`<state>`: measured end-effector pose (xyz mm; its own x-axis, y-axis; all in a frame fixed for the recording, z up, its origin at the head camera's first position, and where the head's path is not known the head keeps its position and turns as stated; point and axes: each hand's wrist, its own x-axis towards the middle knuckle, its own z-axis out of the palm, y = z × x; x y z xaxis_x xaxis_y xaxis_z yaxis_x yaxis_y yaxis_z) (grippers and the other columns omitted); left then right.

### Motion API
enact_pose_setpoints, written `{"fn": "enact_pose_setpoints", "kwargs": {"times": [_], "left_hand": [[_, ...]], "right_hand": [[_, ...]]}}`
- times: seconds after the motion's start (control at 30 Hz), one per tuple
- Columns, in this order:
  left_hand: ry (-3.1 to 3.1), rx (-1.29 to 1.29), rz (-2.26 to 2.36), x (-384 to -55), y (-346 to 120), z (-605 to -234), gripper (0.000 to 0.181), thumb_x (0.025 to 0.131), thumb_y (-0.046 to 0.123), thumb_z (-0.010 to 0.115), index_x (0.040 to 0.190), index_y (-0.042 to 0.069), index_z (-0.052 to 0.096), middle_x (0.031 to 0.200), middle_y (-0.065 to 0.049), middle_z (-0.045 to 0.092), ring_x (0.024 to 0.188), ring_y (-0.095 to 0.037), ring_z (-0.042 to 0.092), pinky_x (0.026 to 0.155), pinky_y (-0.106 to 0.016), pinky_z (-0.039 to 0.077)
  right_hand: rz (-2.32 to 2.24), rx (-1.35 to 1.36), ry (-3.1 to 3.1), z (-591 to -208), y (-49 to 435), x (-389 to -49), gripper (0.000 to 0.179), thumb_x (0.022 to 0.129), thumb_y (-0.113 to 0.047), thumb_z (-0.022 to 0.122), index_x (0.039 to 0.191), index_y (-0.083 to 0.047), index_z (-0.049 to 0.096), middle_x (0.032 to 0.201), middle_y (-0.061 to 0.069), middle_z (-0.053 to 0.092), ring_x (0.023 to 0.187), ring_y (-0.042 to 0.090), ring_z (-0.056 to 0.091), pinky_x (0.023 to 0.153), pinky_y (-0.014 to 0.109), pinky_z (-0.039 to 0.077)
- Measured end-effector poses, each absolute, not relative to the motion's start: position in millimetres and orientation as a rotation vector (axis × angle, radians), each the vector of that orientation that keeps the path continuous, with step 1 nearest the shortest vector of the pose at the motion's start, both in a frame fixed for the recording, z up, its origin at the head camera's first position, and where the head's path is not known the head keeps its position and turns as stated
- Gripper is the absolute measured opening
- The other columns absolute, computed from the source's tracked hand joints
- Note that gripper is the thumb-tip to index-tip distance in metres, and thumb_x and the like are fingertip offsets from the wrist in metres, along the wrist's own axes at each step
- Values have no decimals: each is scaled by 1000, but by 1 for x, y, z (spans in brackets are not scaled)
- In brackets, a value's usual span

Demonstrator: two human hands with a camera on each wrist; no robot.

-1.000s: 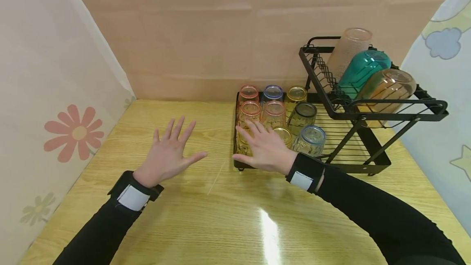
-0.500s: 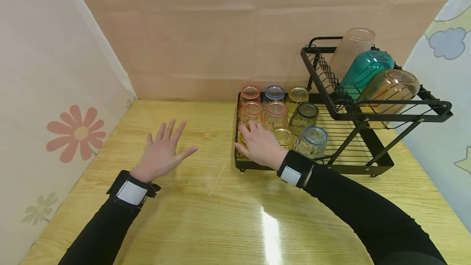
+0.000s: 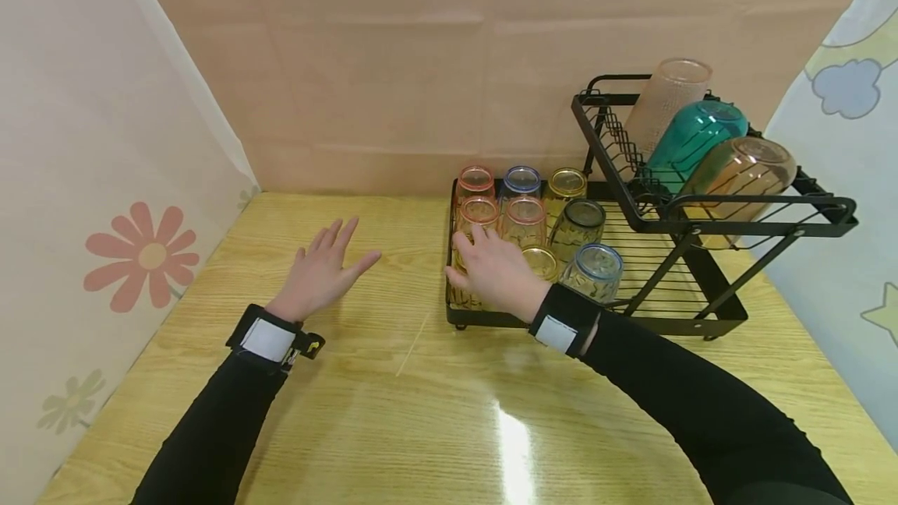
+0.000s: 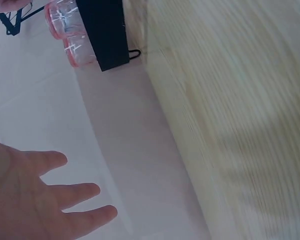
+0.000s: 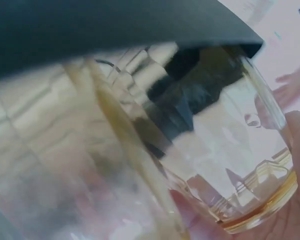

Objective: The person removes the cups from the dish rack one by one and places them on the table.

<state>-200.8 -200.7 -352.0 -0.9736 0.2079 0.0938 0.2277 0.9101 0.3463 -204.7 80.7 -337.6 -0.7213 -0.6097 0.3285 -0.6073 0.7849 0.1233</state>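
At the near left corner of the rack's lower tray (image 3: pixel 662 323), we see the right hand (image 3: pixel 500 275) from above, its thumb and fingers curled round an amber glass (image 5: pixel 240 170). From the right wrist we make out the glass's thick closed base toward the palm, so we read it as mouth down, its long axis roughly upright; the hand hides most of it overhead, and we cannot tell whether its rim touches the wires. Just beside it we find a yellow glass (image 3: pixel 539 263), then a blue-rimmed glass (image 3: pixel 594 271), both base up. Behind these we count two more rows of three upturned glasses, the middle row ending in a dark glass (image 3: pixel 578 228). On the upper shelf (image 3: pixel 758 199) we notice a tall pale pink glass (image 3: pixel 666 104), a teal glass (image 3: pixel 700 135) and an amber-brown glass (image 3: pixel 740 170), all leaning, their bases up and to the right. Well apart, we see the left hand (image 3: pixel 318 271) over the wooden table (image 3: pixel 393 427), fingers extended, holding nothing.
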Motion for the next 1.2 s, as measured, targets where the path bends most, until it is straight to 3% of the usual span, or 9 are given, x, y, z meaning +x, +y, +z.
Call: {"fn": "enact_pose_setpoints", "kwargs": {"times": [0.2, 0.4, 0.7, 0.93, 1.07, 1.2], "left_hand": [[-2975, -335, -679, -211, -193, -350, 80, 86, 70, 26, 147, 19, 12, 148, -17, 18, 131, -40, 19, 93, -67, 15], [-2893, -302, -903, -219, -187, -346, 78, 88, 67, 24, 146, 15, 16, 146, -15, 22, 131, -34, 22, 99, -55, 21], [-2672, -181, -1533, -220, -179, -343, 77, 91, 63, 16, 145, 8, 12, 150, -12, 12, 135, -26, 9, 105, -39, 9], [-2378, 24, -1932, -217, -174, -342, 73, 92, 62, 17, 147, 15, 5, 149, -13, 8, 132, -37, 12, 103, -52, 8], [-2155, 163, -2175, -215, -170, -339, 80, 86, 70, 21, 147, 20, 7, 149, -12, 11, 132, -36, 15, 99, -60, 8], [-1935, 251, -2378, -210, -163, -335, 85, 81, 75, 27, 146, 24, 8, 148, -10, 10, 131, -33, 16, 98, -61, 10]], "right_hand": [[-46, 914, -2610, -314, 78, -204, 43, 89, -45, 50, 104, -5, 49, 86, 11, 44, 65, 21, 43, 38, 26, 34], [-19, 899, -2632, -293, 72, -209, 46, 90, -45, 47, 112, -5, 49, 91, 13, 47, 71, 23, 46, 43, 30, 39], [225, 875, -2708, -277, 49, -219, 44, 93, -46, 40, 111, -6, 44, 94, 9, 41, 77, 21, 42, 52, 30, 40], [542, 777, -2648, -284, 22, -229, 48, 93, -47, 40, 117, -6, 43, 106, 10, 44, 92, 22, 45, 64, 33, 44], [820, 707, -2560, -294, 6, -235, 47, 93, -46, 41, 120, -8, 42, 108, 8, 43, 93, 20, 43, 66, 30, 42], [1108, 653, -2419, -308, -10, -243, 47, 93, -47, 41, 119, -8, 41, 111, 7, 41, 95, 18, 41, 72, 27, 39]]}}
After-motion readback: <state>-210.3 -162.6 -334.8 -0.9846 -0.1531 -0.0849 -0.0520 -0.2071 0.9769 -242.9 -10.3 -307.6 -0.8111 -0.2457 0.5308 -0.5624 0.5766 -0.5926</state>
